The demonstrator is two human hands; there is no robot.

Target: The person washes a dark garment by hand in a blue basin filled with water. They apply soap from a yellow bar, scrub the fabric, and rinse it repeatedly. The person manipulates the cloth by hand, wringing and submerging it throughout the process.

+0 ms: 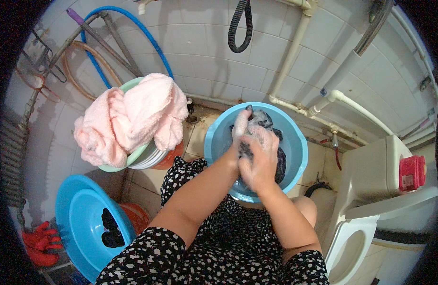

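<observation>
head camera: your left hand [242,129] and right hand [259,160] are grasping sudsy dark cloth [281,164] between them, over the blue basin [303,164], which is sitting close before you, probably so it is catching drips.

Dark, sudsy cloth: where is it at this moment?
In the head view, the dark, sudsy cloth lies just right of centre in the light blue basin, with parts showing between the left hand and right hand.
</observation>
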